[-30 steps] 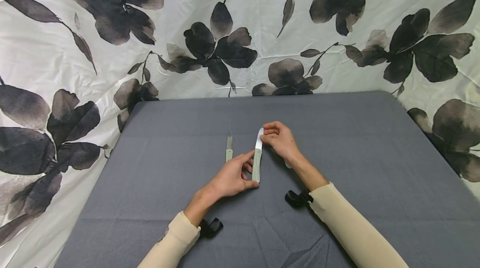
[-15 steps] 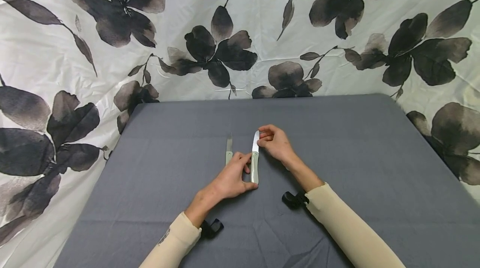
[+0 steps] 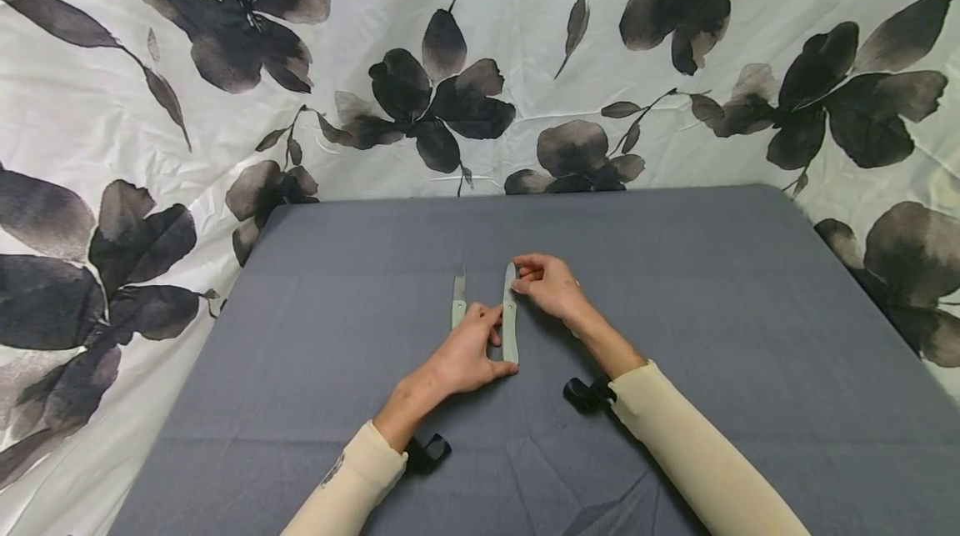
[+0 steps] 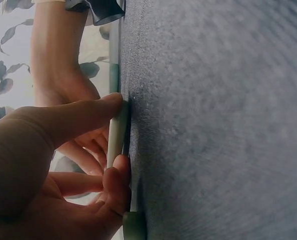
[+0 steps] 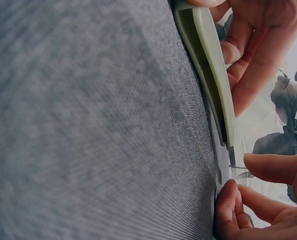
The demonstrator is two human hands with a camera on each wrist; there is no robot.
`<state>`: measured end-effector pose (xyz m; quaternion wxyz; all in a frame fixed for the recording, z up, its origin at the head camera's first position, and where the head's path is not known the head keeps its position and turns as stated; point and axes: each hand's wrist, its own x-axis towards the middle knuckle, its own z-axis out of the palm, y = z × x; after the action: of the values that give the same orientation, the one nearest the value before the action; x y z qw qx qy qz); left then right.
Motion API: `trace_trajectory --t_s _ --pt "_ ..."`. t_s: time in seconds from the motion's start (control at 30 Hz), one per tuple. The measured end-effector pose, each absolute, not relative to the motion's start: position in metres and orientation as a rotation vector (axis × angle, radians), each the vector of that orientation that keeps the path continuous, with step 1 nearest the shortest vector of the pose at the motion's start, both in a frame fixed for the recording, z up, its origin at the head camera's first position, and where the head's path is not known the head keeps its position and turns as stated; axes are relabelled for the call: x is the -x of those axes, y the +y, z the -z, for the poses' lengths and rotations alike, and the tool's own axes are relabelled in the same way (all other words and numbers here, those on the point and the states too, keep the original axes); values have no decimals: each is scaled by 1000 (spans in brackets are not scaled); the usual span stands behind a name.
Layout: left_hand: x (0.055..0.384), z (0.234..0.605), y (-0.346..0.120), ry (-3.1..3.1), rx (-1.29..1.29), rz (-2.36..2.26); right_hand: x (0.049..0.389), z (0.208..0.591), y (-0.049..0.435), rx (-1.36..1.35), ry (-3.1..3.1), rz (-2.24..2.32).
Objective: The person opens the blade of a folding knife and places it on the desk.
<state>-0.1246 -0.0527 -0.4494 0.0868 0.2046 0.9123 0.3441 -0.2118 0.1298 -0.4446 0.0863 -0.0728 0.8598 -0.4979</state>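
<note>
Head view: the pale green knife (image 3: pixel 510 334) is lying on the gray cloth (image 3: pixel 675 269); left hand (image 3: pixel 467 353) is lightly gripping its handle, right hand (image 3: pixel 553 286) is half-curling beside its blade, can't tell if pinching. Another knife (image 3: pixel 459 303) is lying left of it.

Left wrist: thumb and fingers are spanning the handle; I'd be grabbing there.

Right wrist: handle's showing a hollow slot, contents too dark; looking light, stiff, maybe slick.

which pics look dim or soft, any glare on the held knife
Head: bright and fairly crisp, no strong glare on the held knife; left wrist: dimmer, grey cloth blurred toward the right edge; right wrist: also dim, cloth blurred at left, knife handle clearer.
</note>
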Motion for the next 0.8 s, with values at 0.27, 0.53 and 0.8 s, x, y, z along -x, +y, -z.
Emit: trace_trajectory --t_s 0.27,0.53,0.8 --pt "123 449 -52 2725 -589 -1019 212 443 129 223 2564 1408" --pt "123 448 -51 2727 -595 -1025 214 441 129 271 2553 1341" --pt "121 447 -53 2715 -588 -1049 213 441 129 324 2564 1294"
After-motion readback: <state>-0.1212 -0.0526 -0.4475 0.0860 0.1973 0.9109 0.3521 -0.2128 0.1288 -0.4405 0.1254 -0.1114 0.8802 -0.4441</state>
